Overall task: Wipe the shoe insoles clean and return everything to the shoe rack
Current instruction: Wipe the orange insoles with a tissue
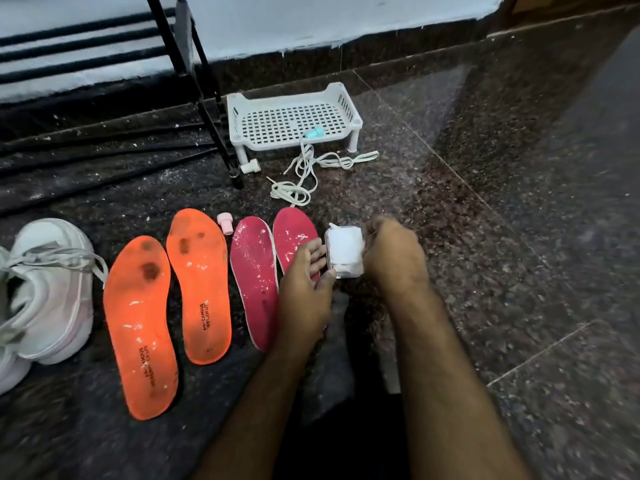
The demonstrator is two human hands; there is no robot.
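Just right of the pink insoles, a small white wipes pack [344,251] sat between both hands above the floor. The left hand [306,289] held its left edge, thumb pressed against the lower corner and fingers lying fairly straight behind it; the right hand [393,252] curled over its right side, though blur kept me from telling how those fingers gripped. Two pink insoles [254,278] lay side by side, flecked with white dust, the right one partly covered by the left hand. Left of them lay two orange insoles [199,289] with dark stains near the toes, and a small pink cap [225,223] stood between the two pairs. Further left, white sneakers [45,296] were cut off by the frame edge. Beyond the insoles, loose white laces [304,174] trailed toward a white perforated tray [294,116] on short legs (a teal cap [314,134] rested on its front edge). A black shoe rack [194,81] rose behind, only partly visible. The dark speckled stone floor [502,237] met a dusty skirting below a pale wall [311,19].
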